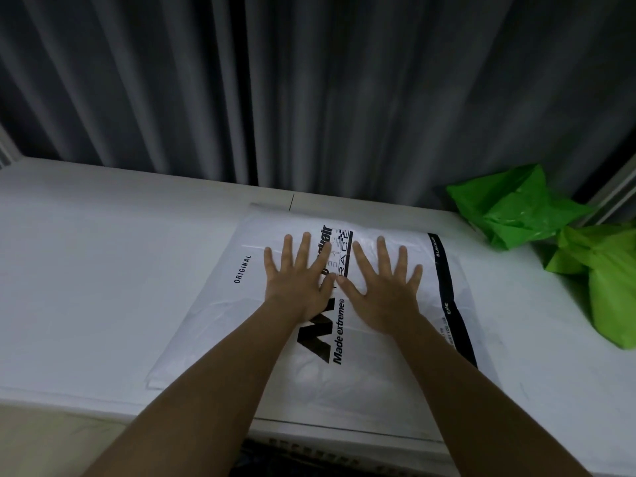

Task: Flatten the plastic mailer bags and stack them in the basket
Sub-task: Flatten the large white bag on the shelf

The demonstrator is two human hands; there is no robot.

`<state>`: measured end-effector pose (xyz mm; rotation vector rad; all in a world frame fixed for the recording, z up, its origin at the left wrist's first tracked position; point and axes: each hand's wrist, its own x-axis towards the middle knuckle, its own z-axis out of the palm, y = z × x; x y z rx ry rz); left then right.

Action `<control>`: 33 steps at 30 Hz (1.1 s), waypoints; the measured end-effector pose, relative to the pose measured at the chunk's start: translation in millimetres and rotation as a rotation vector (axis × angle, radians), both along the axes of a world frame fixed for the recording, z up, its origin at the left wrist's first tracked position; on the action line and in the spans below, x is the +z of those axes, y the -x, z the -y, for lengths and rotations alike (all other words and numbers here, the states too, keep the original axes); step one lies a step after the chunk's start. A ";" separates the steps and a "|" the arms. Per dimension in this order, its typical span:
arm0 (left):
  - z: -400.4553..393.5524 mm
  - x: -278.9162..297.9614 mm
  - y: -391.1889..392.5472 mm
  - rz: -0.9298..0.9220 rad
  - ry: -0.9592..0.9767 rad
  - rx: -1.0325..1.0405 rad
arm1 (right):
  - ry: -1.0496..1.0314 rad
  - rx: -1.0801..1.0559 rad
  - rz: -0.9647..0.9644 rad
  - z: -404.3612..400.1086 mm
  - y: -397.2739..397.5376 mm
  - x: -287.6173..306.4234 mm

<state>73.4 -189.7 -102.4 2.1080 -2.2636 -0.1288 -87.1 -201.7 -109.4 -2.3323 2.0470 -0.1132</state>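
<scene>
A large white plastic mailer bag (220, 315) with black lettering and a black strip along its right edge lies flat on the white table (86, 270). My left hand (297, 280) and my right hand (383, 287) press down on its middle, palms flat, fingers spread, thumbs almost touching. At the right lie crumpled green mailer bags (516, 208), with another green one (605, 287) nearer the table's right edge. A dark basket rim (309, 454) shows just below the table's front edge, mostly hidden by my forearms.
Dark grey curtains (309, 91) hang right behind the table's far edge. A pale window or door frame (616, 191) stands at the far right. Beige floor (51, 438) shows at the lower left.
</scene>
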 end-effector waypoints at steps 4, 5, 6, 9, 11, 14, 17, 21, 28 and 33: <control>2.8 -2.9 -0.3 0.007 -0.027 0.006 | -0.024 0.004 0.013 1.7 1.3 -4.0; 3.7 -3.6 -0.3 0.011 -0.033 0.008 | -0.031 0.005 0.018 2.2 1.5 -4.8; 4.3 -4.3 0.0 0.015 -0.038 0.007 | -0.037 0.005 0.024 2.5 1.8 -5.8; 4.1 -5.5 0.3 0.015 -0.041 0.009 | -0.048 0.005 0.027 2.6 2.1 -7.5; 3.3 -6.5 0.3 0.016 -0.044 0.009 | -0.055 0.004 0.032 2.6 2.0 -8.6; 2.7 -7.5 0.2 0.028 -0.044 0.010 | -0.050 0.008 0.034 1.7 1.7 -10.5; 2.7 -8.5 0.4 0.033 -0.045 0.011 | -0.044 0.008 0.031 1.1 1.8 -11.5; 2.5 -10.5 0.6 0.039 -0.044 0.011 | -0.040 0.005 0.017 1.0 1.0 -13.2; 2.5 -14.5 -0.3 0.045 -0.047 0.010 | -0.057 0.002 0.016 1.9 1.1 -17.7; 2.8 -16.6 -0.1 0.050 -0.043 0.011 | -0.048 0.001 0.010 2.2 1.1 -20.7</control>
